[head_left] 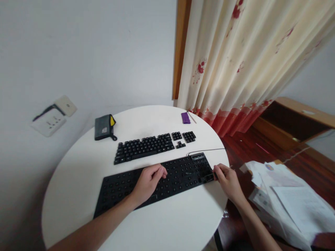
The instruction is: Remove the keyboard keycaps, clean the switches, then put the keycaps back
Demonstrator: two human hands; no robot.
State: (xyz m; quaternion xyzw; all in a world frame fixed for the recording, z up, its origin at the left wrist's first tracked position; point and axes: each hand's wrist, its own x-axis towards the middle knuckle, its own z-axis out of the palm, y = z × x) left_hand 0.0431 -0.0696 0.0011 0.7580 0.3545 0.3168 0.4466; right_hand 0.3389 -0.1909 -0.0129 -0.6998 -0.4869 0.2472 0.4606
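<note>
A black keyboard base (180, 179), stripped of its keycaps, lies slanted across the white round table. My left hand (151, 179) rests over its middle, thumb and fingers curled together; the inside of the hand is hidden. Just past the base's right end, my right hand (226, 179) pinches something small and dark against the fingertips, too small to make out. Behind the base, the black keycaps (146, 146) are laid out in keyboard order, with smaller groups of keycaps (189, 136) at their right.
A dark pouch (102, 127) with a yellow patch sits at the table's (146, 116) back left. A purple packet (185, 118) and a thin stick (192, 118) lie at the back right. The keyboard's cable (209, 150) runs off the right edge. Papers (300, 202) are piled at right.
</note>
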